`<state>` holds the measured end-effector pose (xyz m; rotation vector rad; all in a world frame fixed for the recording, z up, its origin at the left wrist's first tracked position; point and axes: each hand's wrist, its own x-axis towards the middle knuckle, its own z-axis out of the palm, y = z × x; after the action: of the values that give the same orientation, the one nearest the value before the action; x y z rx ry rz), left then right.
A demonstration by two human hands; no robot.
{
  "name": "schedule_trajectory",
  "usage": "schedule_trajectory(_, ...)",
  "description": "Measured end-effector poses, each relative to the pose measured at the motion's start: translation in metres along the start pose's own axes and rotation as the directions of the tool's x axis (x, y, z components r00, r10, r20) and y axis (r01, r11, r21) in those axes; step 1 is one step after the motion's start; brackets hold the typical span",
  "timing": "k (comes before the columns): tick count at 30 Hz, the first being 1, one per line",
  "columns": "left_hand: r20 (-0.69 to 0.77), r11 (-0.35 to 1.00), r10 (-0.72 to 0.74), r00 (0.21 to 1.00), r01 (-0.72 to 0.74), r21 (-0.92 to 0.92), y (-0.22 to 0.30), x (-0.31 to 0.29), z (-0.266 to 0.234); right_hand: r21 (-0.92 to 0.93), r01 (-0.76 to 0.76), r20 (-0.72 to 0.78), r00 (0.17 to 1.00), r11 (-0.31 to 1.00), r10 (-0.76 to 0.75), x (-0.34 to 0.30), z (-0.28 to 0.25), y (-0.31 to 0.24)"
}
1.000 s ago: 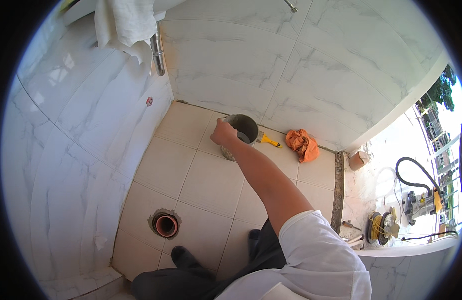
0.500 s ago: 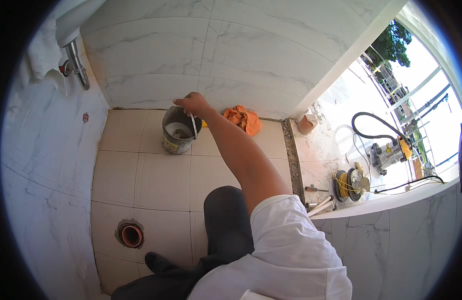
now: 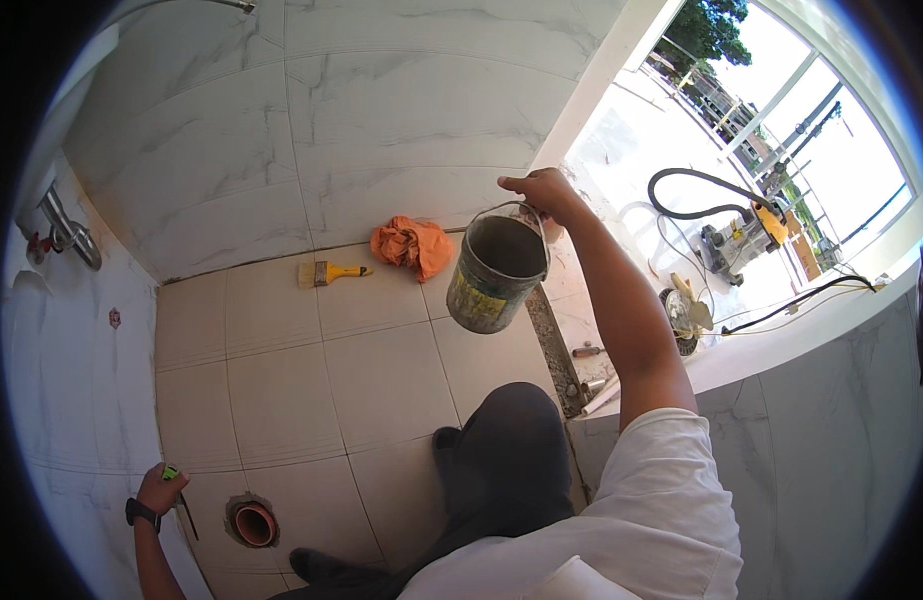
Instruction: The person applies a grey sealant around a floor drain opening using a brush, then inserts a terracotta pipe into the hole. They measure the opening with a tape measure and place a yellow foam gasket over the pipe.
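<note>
From the wire handle in my right hand (image 3: pixel 547 192) hangs a grey, stained bucket (image 3: pixel 479 300) with a yellow label. It is slightly tilted and off the tiles, beside the doorway; the fingers are closed round the handle. Low on the left, close to the marbled wall, my left hand (image 3: pixel 160 489) is closed on a tool with a green handle (image 3: pixel 172 473) and a thin dark shaft; its exact kind is unclear. An orange cloth (image 3: pixel 412 248) lies crumpled by the far wall. To its left is a paintbrush (image 3: pixel 334 273) with a yellow handle and pale bristles.
An orange drain pipe (image 3: pixel 254 524) opens in the tiled floor near my left hand. A rough threshold gap (image 3: pixel 552 345) runs along the doorway. Beyond it stand a vacuum cleaner (image 3: pixel 742 240) with a black hose, cables and a screwdriver (image 3: pixel 587 351). Metal plumbing (image 3: pixel 72 232) juts from the left wall.
My right hand has lifted the bucket off the floor and carried it right, past the cloth. The paintbrush now shows fully. My left hand has come into view with the green-handled tool.
</note>
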<state>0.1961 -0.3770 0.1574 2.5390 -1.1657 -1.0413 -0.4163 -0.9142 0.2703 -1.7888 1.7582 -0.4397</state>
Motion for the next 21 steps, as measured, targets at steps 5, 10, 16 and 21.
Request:
schedule_trajectory(5,0.247,0.947,-0.034,0.968,-0.047,0.317,0.037,0.038,0.020,-0.304,-0.194,-0.182,0.973,0.933,0.143,0.046,-0.073,0.109)
schedule_trajectory(10,0.083,0.916,-0.284,0.955,0.245,0.317,-0.022,0.032,0.016,-0.365,-0.354,-0.311,0.918,0.861,0.245,0.107,-0.127,0.223)
schedule_trajectory(16,0.082,0.715,-0.699,0.711,0.689,0.117,-0.027,-0.042,-0.015,-0.218,-0.352,-0.347,0.900,0.910,0.265,0.189,-0.164,0.333)
schedule_trajectory(21,0.256,0.213,-0.941,0.223,0.975,-0.065,0.037,-0.095,-0.025,0.014,-0.353,-0.497,0.809,0.935,0.313,0.213,-0.165,0.370)
